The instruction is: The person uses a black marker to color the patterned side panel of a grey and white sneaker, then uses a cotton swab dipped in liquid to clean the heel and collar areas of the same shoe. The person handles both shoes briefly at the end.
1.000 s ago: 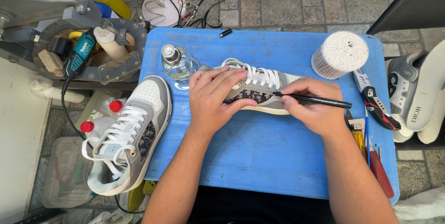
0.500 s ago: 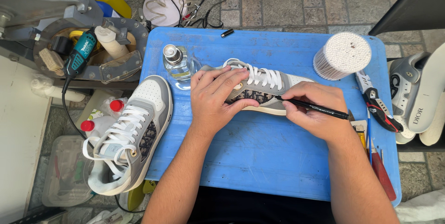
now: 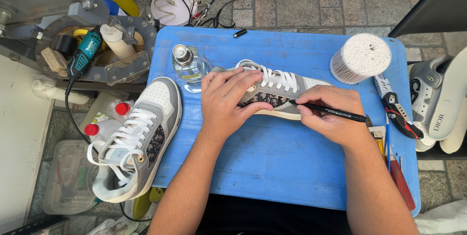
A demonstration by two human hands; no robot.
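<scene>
A grey and white sneaker point(image 3: 284, 85) with white laces lies on its side on the blue table point(image 3: 272, 162). My left hand point(image 3: 228, 100) presses down on its front part and holds it steady. My right hand point(image 3: 333, 116) grips a thin black brush point(image 3: 335, 113), whose tip touches the sneaker's side near the sole. The matching sneaker point(image 3: 134, 140) rests over the table's left edge, sole down.
A clear glass bottle point(image 3: 186, 64) stands at the back left of the table, and a round tub of cotton swabs point(image 3: 360, 57) at the back right. Pliers point(image 3: 396, 108) and other tools lie along the right edge. A rotary tool point(image 3: 82, 57) and bottles sit left.
My right hand has shifted slightly and the brush handle now points more level to the right. The left hand and both sneakers have stayed where they were.
</scene>
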